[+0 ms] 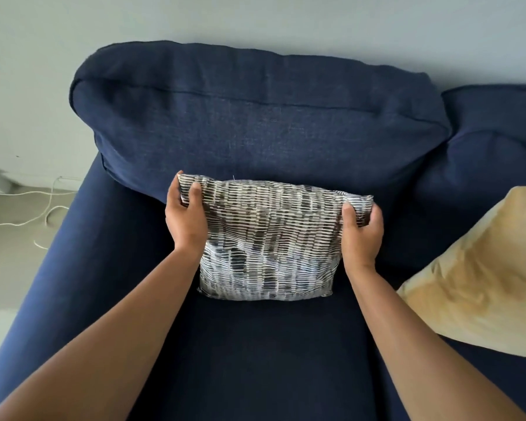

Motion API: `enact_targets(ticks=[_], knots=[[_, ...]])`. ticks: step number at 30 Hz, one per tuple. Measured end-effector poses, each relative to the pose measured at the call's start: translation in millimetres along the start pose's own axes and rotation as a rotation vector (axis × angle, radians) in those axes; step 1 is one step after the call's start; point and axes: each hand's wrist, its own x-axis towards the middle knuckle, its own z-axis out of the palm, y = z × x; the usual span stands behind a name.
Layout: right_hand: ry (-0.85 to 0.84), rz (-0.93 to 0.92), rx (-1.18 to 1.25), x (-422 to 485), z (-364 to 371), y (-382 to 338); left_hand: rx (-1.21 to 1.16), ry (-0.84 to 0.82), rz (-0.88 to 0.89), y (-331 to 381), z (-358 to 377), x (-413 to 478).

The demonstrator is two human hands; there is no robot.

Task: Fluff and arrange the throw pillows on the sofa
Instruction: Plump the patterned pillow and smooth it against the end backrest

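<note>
A navy blue sofa of coarse woven fabric fills most of the view, its seat running from the near edge up to a plump back cushion with a piped seam across its top. A second back cushion of the same fabric sits beside it toward the seat's right side. The patterned pillow, covered in grey, white and dark dashes, stands on the seat near the back edge, leaning toward the larger back cushion. The left hand pinches the pillow's top left corner, thumb on the front and fingers folded behind; the right hand pinches the top right corner in the same way, so each grip is closed on fabric. A yellow pillow lies at the seat's right edge, well apart from the patterned one. Behind the sofa rises a plain pale wall. Past the sofa's left edge, a white cord trails across a light floor.
</note>
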Motion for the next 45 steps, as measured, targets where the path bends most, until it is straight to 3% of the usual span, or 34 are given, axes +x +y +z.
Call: enact_targets(ticks=[7, 12, 14, 16, 19, 22, 26, 30, 33, 36, 40, 42, 45], knots=[[0.056, -0.108, 0.0, 13, -7, -20, -0.021, 0.151, -0.013, 14, 8, 14], [0.094, -0.09, -0.218, 17, -7, -11, 0.032, 0.186, -0.005, 20, 13, 9], [0.181, -0.212, -0.263, 10, -7, -12, 0.117, 0.196, 0.108, 23, 16, -1], [0.229, -0.44, -0.302, -1, -1, -16, 0.31, 0.219, 0.371, 20, 19, -15], [0.074, -0.802, -0.434, -20, 19, -11, 0.592, 0.057, 0.767, 3, 31, -45], [-0.218, -1.021, -0.671, -34, 41, 9, 0.794, -0.224, 0.973, -29, 39, -61], [-0.339, -1.148, -1.024, -1, 42, 44, 1.153, -0.422, 0.991, -57, 35, -29], [-0.245, -0.957, -1.12, 53, 18, 49, 1.343, -0.305, 0.878, -56, 20, 21], [-0.148, -0.847, -1.037, 50, 13, 42, 1.125, -0.143, 0.734, -51, 17, 20], [0.066, -0.509, -0.752, 29, 10, 33, 0.704, 0.053, 0.414, -47, 14, 3], [-0.037, -0.263, -0.267, 6, 9, 32, 0.228, 0.01, 0.011, -44, 16, -19], [-0.043, -0.247, -0.195, 1, 15, 30, 0.108, 0.032, 0.007, -38, 22, -21], [0.04, -0.363, -0.172, 0, 21, 25, 0.018, 0.078, 0.118, -24, 27, -12]])
